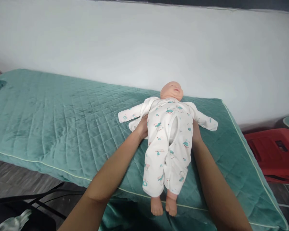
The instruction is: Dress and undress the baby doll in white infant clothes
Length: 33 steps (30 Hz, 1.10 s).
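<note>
A baby doll (170,128) lies on its back, its bald head toward the wall and its bare feet over the near edge of the bed. It wears a white garment printed with small teal and pink figures, with an oval opening between the legs. Both sleeves are spread out sideways, and no doll hands show at the cuffs. My left hand (142,127) holds the doll's side at the left of the picture, its fingers hidden behind the body. On the opposite side, my right hand (196,131) grips it in the same way, fingers also out of sight.
The doll lies on a green quilted bed cover (62,118) with pale piping. Behind it rises a white wall (135,41). A red plastic chair or stool (272,154) stands at the right. At lower left are a dark seat (26,216) and some white crumpled material (14,223).
</note>
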Each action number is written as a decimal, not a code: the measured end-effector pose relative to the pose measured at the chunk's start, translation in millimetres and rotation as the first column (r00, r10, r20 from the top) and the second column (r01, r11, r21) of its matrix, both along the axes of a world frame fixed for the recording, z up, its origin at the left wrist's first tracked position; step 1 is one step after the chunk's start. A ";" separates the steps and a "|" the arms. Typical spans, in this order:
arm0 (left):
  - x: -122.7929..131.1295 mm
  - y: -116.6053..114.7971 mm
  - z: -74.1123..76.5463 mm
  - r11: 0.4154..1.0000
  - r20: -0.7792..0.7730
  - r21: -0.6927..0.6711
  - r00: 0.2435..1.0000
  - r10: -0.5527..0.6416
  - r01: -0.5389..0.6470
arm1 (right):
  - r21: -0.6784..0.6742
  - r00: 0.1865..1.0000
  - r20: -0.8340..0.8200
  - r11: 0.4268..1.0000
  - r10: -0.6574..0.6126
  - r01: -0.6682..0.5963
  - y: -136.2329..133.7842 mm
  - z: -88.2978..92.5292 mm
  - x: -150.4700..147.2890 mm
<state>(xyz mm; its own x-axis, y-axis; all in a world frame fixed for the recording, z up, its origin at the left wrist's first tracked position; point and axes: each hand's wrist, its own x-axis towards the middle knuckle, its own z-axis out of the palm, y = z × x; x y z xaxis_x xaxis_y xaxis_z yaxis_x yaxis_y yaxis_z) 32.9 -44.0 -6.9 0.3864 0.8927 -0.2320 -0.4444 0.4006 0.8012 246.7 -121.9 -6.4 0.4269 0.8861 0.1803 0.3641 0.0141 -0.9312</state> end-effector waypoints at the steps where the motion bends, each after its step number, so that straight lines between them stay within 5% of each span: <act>1: -0.6 0.0 0.2 1.000 0.008 0.009 1.000 -0.019 0.019 | -0.005 0.999 -0.043 1.000 -0.007 0.007 -0.5 0.4 -1.1; 11: -9.9 11.9 -3.6 0.998 -0.042 0.064 0.999 0.003 0.000 | -0.033 0.920 -0.381 0.996 -0.089 0.083 2.4 8.7 -12.6; 15: -19.9 20.6 -10.5 0.972 -0.258 0.234 0.963 0.074 -0.012 | -0.029 0.921 -0.369 0.992 -0.124 0.122 4.0 0.2 -6.7; 18: -26.8 22.8 -10.1 0.867 -0.517 0.498 0.814 0.266 0.033 | 0.002 0.964 -0.165 0.978 -0.208 0.211 3.0 -5.9 0.6; 22: -29.0 24.9 -0.8 0.618 -0.585 0.760 0.627 0.514 0.202 | 0.164 0.930 0.202 0.946 -0.308 0.278 8.4 -2.1 9.9; 25: -26.2 33.8 6.2 0.473 -0.564 0.824 0.532 0.632 0.312 | 0.259 0.900 0.347 0.949 -0.265 0.180 23.5 8.1 15.9; 27: -24.0 43.0 8.0 0.437 -0.560 0.828 0.518 0.646 0.350 | 0.292 0.889 0.423 0.955 -0.175 0.050 36.0 14.0 19.0; 33: -23.5 60.3 9.6 0.511 -0.675 0.734 0.568 0.472 0.448 | 0.132 0.929 0.332 0.968 0.161 -0.215 53.6 14.8 25.3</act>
